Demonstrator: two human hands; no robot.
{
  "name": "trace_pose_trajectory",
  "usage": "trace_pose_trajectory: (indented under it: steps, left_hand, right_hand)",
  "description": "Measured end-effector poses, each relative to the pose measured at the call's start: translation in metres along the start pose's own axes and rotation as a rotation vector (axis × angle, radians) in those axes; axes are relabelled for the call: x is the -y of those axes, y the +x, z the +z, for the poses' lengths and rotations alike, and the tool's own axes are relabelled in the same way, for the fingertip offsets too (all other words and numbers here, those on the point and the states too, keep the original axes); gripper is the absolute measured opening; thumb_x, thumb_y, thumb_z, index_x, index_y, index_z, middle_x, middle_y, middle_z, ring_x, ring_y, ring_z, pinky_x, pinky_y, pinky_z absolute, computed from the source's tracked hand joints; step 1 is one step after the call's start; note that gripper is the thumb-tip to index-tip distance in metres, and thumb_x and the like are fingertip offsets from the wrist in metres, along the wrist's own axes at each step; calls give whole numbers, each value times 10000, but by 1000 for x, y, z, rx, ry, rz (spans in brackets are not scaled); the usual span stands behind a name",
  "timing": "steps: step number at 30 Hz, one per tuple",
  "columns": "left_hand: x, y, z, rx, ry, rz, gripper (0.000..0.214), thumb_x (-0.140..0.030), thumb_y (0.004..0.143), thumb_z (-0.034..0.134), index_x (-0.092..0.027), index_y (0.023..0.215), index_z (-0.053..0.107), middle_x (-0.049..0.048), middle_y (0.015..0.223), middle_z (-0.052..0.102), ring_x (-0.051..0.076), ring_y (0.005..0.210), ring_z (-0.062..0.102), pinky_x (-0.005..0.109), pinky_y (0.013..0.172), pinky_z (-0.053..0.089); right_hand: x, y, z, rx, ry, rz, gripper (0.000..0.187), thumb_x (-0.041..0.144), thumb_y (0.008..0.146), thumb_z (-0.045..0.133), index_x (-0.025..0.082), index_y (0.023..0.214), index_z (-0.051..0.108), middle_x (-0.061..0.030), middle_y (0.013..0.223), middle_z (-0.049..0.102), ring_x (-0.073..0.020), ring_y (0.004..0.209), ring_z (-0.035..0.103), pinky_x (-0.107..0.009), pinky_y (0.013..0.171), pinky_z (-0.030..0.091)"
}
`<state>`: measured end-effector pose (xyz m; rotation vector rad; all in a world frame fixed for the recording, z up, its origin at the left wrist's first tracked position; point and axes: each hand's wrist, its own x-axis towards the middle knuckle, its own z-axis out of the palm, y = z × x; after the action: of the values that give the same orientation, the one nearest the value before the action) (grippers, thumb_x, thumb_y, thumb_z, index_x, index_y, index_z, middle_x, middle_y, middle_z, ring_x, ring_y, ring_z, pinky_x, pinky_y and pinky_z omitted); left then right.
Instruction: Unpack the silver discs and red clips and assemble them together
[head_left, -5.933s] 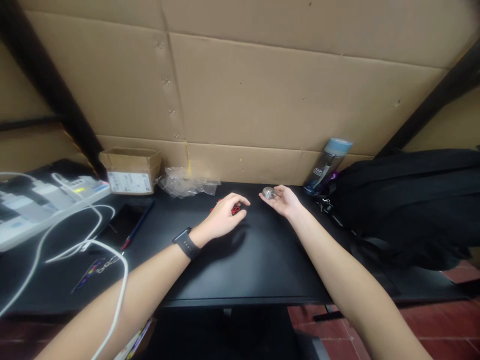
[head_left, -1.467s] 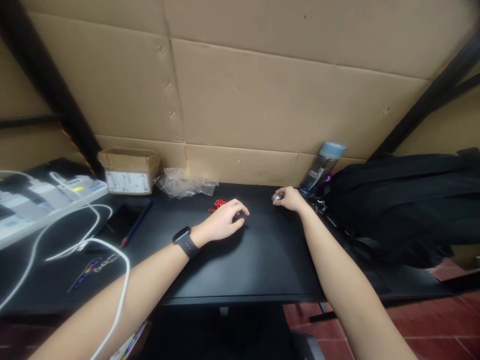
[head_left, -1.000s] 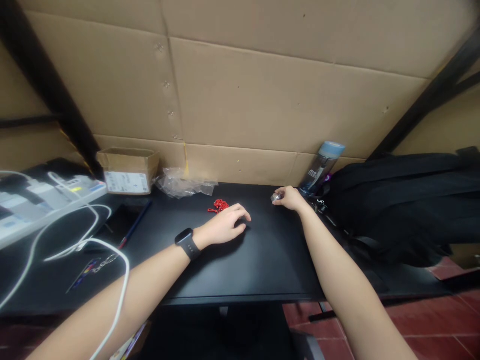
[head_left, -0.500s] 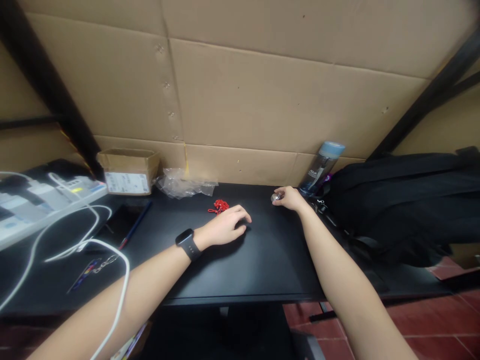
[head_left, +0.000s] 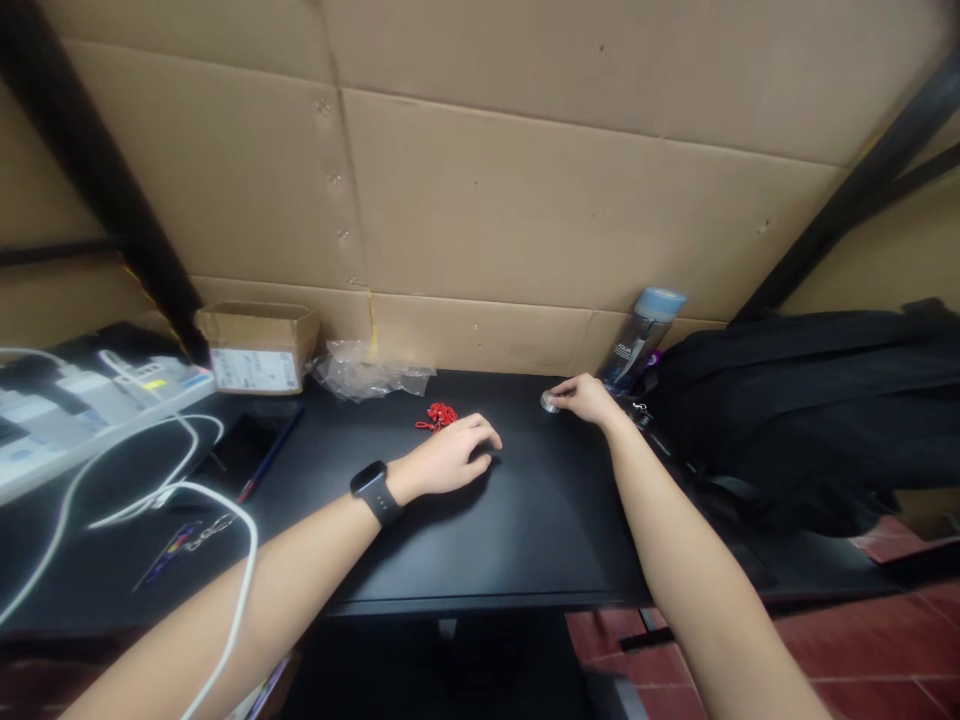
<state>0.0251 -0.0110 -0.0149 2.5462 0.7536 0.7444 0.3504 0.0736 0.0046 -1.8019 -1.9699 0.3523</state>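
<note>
My left hand [head_left: 457, 455], with a black smartwatch [head_left: 376, 490] on its wrist, is over the black desk with fingers slightly bent and thumb apart. It holds nothing. Just behind its knuckles lies a bundle of red cord [head_left: 437, 416]. At the back right, my right hand [head_left: 587, 399] pinches the edge of a small round silver piece [head_left: 550, 402] close to the desktop. Whether that piece touches the desk I cannot tell. A dark bottle with a light blue cap [head_left: 639, 342] stands tilted in view just beyond my right hand.
Along the back are an open cardboard box [head_left: 259, 350] and clear plastic bags [head_left: 373, 372]. To the left lie a white power strip [head_left: 97, 410], white cable [head_left: 250, 570], pen [head_left: 262, 460] and keychain [head_left: 180, 548]. A black backpack [head_left: 810, 410] fills the right side.
The silver piece has turned in my right hand and shows its round face more, held nearer the fingertips. My left hand has hardly moved.
</note>
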Motion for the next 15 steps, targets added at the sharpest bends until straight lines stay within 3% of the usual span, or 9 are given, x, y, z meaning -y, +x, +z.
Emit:
trace_pose_trajectory:
  steps: [15]
  left_hand:
    - [2, 0, 1, 70, 59, 12, 215, -178, 931, 534, -204, 1113, 647, 75, 1111, 634, 215, 1072, 619, 355, 993, 497]
  right_hand:
    - [7, 1, 5, -9, -73, -19, 246, 358, 768, 786, 204, 953, 837, -59, 881, 808, -235, 816, 739, -314, 794, 540]
